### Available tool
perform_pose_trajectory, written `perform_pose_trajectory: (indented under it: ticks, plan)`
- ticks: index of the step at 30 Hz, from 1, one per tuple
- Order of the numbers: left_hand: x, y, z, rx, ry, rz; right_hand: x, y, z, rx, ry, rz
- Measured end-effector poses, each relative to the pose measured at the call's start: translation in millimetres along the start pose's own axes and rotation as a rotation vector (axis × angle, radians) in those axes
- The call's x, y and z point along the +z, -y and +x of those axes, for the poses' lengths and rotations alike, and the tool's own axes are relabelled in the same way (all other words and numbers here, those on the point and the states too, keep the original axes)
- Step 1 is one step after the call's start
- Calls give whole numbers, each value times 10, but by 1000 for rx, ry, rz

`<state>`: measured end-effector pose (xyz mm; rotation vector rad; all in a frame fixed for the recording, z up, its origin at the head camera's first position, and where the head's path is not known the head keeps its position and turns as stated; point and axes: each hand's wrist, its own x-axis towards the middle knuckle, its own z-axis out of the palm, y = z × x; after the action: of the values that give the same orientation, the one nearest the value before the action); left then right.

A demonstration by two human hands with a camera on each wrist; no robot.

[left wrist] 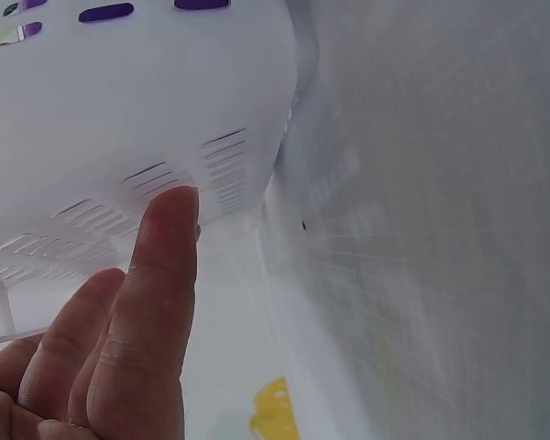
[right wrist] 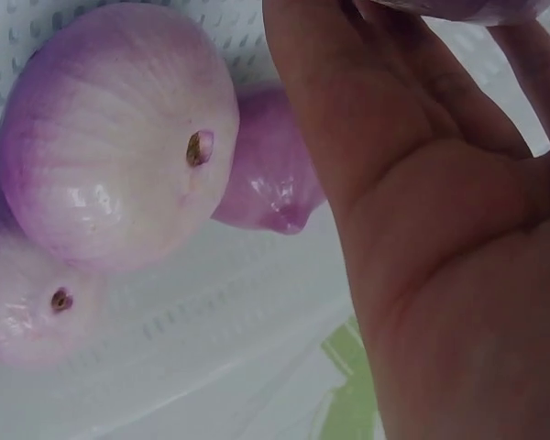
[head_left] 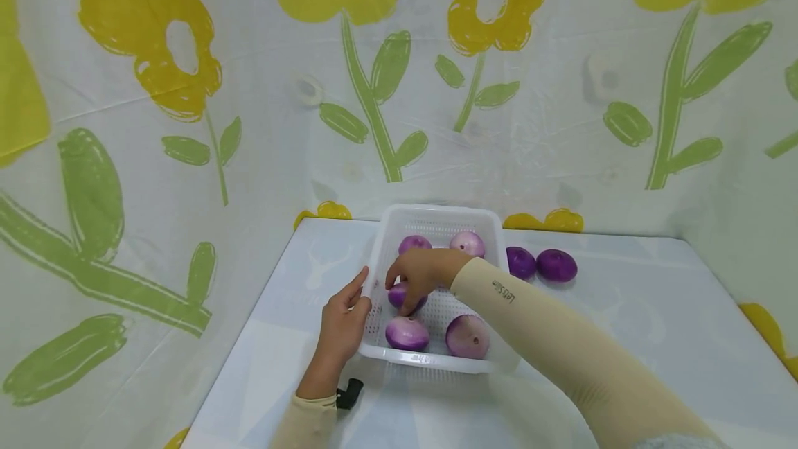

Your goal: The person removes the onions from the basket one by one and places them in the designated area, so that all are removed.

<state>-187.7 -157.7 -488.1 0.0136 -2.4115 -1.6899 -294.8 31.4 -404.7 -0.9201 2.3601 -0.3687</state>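
Observation:
A white perforated plastic basket [head_left: 436, 362] holds several purple-and-white onions. Inside it, my right hand [head_left: 416, 272] grips an onion [head_left: 397, 294] near the left wall, thumb on the near side and fingers over the far side. Just in front of that one lies another onion [head_left: 406, 335], and a paler onion [head_left: 467, 337] sits to its right. Two more, an onion [head_left: 414, 244] and a whitish onion [head_left: 467, 244], rest at the far end. My left hand [head_left: 341, 321] touches the basket's left side, index finger straight along the outer wall [left wrist: 156, 110] in the left wrist view.
Two dark purple onions, a nearer-left one [head_left: 520, 263] and a right one [head_left: 557, 265], lie on the white table [head_left: 623, 338] just right of the basket. A flower-printed curtain [head_left: 249, 89] closes off the back and sides. My right forearm crosses the basket's right rim.

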Motion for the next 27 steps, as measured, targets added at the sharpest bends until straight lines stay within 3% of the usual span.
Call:
perform_pose_trajectory:
  ticks: [3,8,21,27]
  plan:
    - [-2,-7,-4,1,3,0,-10,-51,1,17,18,69]
    - [1,-8,-8,-5,14,-13,-36,-128,0,20,42,80]
    - [6,-21,-9,-12,17,-17,-56,-168,-92,87,71,239]
    - [-5,-19,-8,-11,16,-9,-37,-213,-92,46,54,254]
